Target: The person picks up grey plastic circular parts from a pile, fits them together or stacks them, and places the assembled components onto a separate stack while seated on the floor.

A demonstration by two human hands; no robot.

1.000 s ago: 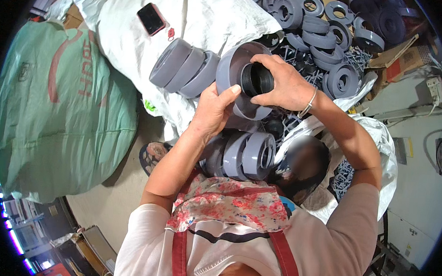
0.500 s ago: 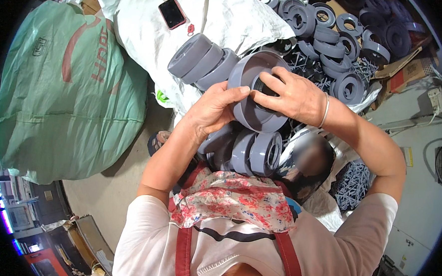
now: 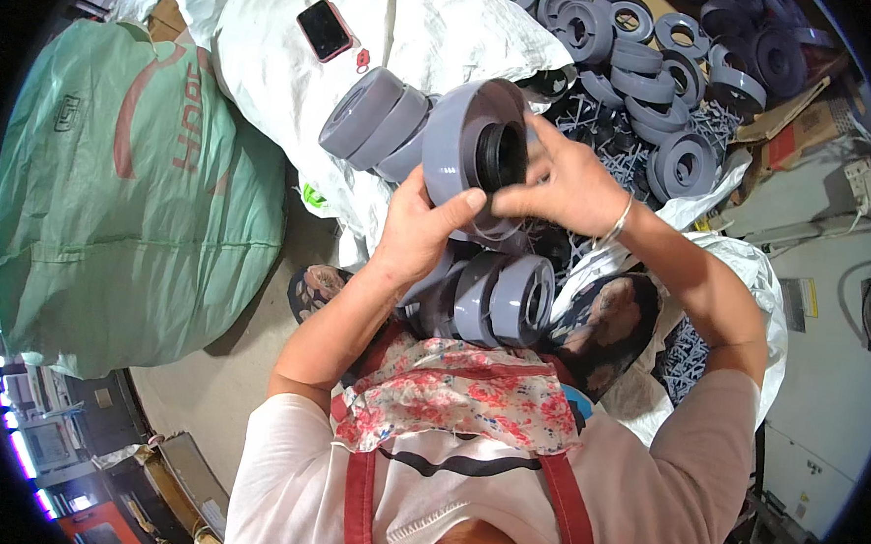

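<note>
Left hand clamps the big grey plastic flanged ring, right hand fingers closed on its black insert, likely half-seated; finished-looking grey rings stacked just below, loose pile beyond remains.

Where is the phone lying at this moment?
In the head view, the phone lies screen up on the white sack, toward the upper left, above the row of grey discs and right of the big green bag.

Grey plastic ring between left hand and right hand, above grey rings.
</note>
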